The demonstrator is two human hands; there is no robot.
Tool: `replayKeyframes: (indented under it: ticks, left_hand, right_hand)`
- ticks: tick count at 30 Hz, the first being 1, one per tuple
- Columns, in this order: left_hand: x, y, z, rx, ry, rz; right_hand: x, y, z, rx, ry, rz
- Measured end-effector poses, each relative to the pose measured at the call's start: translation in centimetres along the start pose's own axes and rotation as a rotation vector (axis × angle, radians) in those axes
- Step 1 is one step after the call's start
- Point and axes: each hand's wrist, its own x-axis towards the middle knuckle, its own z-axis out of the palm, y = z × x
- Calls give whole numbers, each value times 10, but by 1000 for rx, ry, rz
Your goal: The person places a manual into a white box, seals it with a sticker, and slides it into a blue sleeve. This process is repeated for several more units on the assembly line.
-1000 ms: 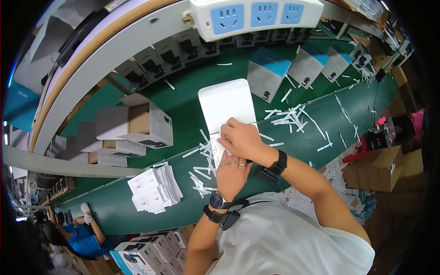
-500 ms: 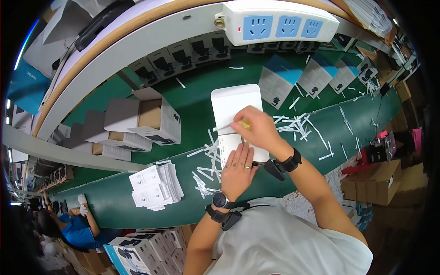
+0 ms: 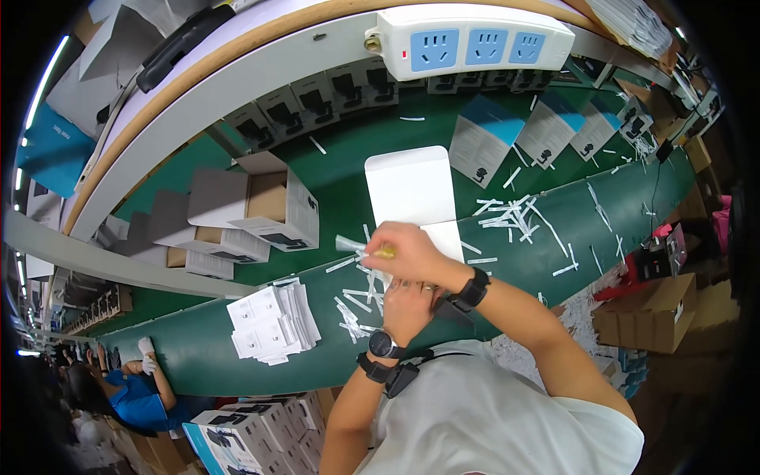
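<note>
While the left hand (image 3: pixel 410 307) lies at the near end of the white box (image 3: pixel 445 237), the right hand (image 3: pixel 405 250) is just beyond it, over the same box. The right fingers are closed together and pinch a small yellow object (image 3: pixel 385 252); a pale strip (image 3: pixel 348 245), somewhat blurred, sticks out to the left of them. The left fingers are partly covered by the right hand, so I cannot tell whether they press or grip.

The box rests on the green table (image 3: pixel 198 348) in front of the person, and its wide flap (image 3: pixel 409 184) is open, directed away from the person. Cut paper strips (image 3: pixel 516 215) are scattered on both sides of it. To the left lies a pile of printed leaflets (image 3: pixel 273 323), and beyond, to the right, stand blue-and-white cartons (image 3: pixel 483 142).
</note>
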Motion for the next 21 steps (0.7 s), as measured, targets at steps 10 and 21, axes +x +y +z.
replayKeyframes:
  ticks: [10,21]
  left_hand:
    - [9,-4,-29,19,241,155]
    - [-20,-36,-20,-1013,247,-123]
  right_hand:
    - [40,87,-146,1081,-141,714]
    - [-27,-33,-72,-234,-256,-172]
